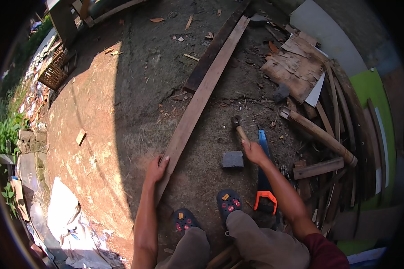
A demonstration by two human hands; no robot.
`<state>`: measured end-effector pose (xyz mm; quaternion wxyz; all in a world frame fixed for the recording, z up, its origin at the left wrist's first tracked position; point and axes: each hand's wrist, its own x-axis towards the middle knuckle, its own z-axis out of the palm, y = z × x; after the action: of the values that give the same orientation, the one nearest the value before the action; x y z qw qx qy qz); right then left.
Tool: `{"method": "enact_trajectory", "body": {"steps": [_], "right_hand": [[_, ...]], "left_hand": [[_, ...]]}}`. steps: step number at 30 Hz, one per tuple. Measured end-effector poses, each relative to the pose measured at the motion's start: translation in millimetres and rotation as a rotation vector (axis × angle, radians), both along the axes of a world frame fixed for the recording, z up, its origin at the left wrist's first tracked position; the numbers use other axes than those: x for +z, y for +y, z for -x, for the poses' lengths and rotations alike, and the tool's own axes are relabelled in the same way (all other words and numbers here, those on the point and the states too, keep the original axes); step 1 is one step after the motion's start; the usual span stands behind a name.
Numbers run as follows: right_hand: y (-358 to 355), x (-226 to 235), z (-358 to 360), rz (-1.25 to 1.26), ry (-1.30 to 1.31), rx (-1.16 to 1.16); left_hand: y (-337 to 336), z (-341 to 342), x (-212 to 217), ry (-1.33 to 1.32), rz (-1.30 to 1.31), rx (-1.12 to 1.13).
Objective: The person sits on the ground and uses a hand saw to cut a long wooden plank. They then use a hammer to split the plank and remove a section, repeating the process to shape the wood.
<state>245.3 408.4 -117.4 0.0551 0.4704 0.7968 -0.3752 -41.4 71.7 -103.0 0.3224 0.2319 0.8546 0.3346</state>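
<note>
My left hand (157,169) is wrapped round the near end of a long brown wooden plank (196,102), which runs away from me toward the top of the view. In my right hand (254,153) is a hammer (242,132), gripped by its wooden handle with the head pointing away from me. Just left of that hand, a grey block (233,159) sits on the ground, apart from the plank. A hand saw (265,198) with a blue blade and orange handle lies under and beside my right forearm, which hides part of it.
A darker beam (211,58) lies against the plank's far part. Scrap timber, a thick round pole (321,134) and peeling board (296,65) are heaped at the right. A white sack (65,219) lies at lower left, a woven basket (54,74) farther off.
</note>
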Motion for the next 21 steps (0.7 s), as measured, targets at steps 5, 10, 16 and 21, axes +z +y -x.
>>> {"method": "enact_trajectory", "body": {"steps": [5, 10, 16, 21], "right_hand": [[-3, 1, -2, -0.063, 0.010, -0.007], [-3, 0, -2, -0.039, -0.017, -0.020], [-1, -10, -7, -0.043, 0.010, -0.029], [-5, 2, -2, 0.030, 0.008, -0.022]], "left_hand": [[-3, 1, -6, 0.044, 0.010, -0.013], [-2, -1, -3, 0.039, 0.019, -0.002], [-1, -3, 2, 0.060, 0.022, -0.001], [-4, -3, 1, 0.080, 0.035, 0.018]]}}
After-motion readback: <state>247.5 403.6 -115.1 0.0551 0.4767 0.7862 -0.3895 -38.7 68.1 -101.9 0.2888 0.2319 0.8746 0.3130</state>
